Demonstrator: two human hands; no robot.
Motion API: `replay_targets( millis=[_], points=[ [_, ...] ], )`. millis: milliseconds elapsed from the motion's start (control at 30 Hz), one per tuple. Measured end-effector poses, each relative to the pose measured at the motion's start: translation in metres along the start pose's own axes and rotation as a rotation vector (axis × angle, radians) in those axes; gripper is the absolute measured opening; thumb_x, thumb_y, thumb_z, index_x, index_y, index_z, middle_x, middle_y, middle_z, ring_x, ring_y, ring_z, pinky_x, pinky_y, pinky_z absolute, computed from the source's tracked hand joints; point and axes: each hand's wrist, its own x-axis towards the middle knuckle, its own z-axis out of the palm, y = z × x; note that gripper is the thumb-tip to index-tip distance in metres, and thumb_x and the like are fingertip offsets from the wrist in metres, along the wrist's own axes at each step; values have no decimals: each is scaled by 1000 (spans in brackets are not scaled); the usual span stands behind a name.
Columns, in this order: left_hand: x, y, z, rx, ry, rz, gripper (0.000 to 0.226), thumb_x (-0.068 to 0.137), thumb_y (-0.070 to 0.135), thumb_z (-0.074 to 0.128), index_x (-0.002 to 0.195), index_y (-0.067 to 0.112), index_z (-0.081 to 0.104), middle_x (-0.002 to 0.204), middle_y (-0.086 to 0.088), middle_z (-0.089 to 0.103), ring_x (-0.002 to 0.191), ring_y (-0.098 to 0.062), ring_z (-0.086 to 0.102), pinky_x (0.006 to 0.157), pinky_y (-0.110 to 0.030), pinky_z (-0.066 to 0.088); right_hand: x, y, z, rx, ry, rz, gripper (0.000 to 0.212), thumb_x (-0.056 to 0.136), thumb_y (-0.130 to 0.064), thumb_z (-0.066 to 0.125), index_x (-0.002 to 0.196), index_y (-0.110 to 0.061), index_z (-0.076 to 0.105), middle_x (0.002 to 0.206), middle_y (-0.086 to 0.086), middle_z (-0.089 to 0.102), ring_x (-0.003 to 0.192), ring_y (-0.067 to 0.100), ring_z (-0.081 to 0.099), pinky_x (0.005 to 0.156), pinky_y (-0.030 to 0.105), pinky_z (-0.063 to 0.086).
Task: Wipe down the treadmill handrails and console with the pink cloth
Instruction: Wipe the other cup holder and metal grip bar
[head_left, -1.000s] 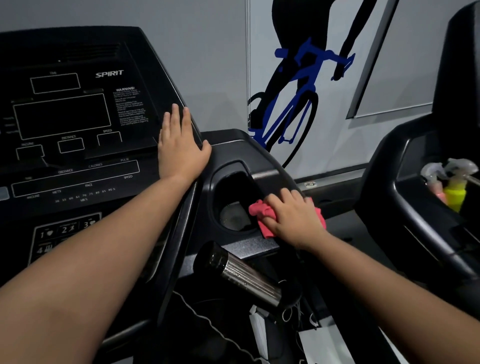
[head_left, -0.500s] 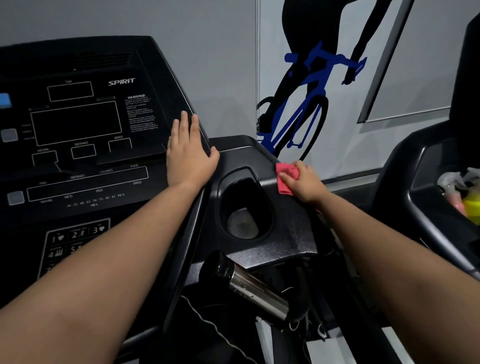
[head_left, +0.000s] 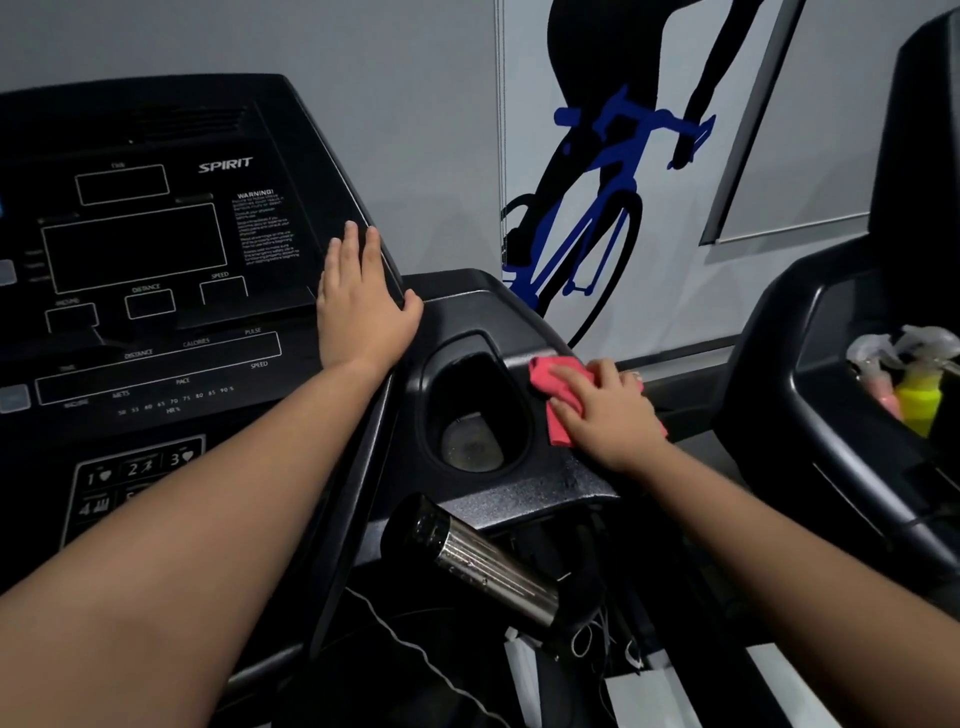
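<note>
Since half a second ago the right hand (head_left: 608, 415) has slid the pink cloth (head_left: 553, 405) lower in the frame, from the upper right corner of the cup holder (head_left: 470, 447) to beside its right rim. Filling the left half is the dark treadmill console (head_left: 135, 249). The side tray (head_left: 545, 488) sits at centre, and the metal handrail grip (head_left: 488, 571) below it. The left hand (head_left: 358, 301) lies flat on the console's right edge, fingers straight, grasping nothing. Right-hand fingers and thumb grasp the bunched cloth, pressing it onto the tray. Spray bottles (head_left: 914, 389) stand at far right.
</note>
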Motion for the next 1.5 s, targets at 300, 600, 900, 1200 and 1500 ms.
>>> replay_targets(
  millis=[300,600,900,1200,1500],
  points=[
    [0,2,-1,-7,-1,-6,74,90,35,50,152,16,16,160,-2,5,147,-21,3,118,-43,15,-16,-20,2,-224,-98,-62,75,83,-66,-2,151,-34,4,159,-3,6,142,42,8,110,62,8],
    [0,3,0,-11,1,-11,73,90,35,51,152,17,16,161,-2,5,147,-20,3,117,-44,16,70,-16,-4,82,-133,176,75,96,-58,20,152,-12,0,145,24,35,127,40,42,102,48,34],
    [1,1,-1,-8,-1,-9,74,89,35,51,152,16,16,160,-2,5,147,-22,4,117,-43,14,22,-11,-6,-116,-138,-64,62,95,-60,21,149,-39,2,158,8,13,134,40,30,108,52,29],
    [-3,0,-4,-42,-34,12,74,91,35,50,153,16,14,161,-2,3,147,-20,1,117,-45,15,-60,-16,4,-338,-124,-302,76,82,-64,-18,149,-38,7,158,-4,16,144,35,13,110,58,12],
    [-3,-1,-4,-50,-40,12,73,92,36,50,153,17,14,161,0,3,147,-19,0,117,-46,17,-56,0,-3,0,-146,11,52,90,-66,20,141,-58,12,158,-9,5,139,37,19,106,55,31]
  ],
)
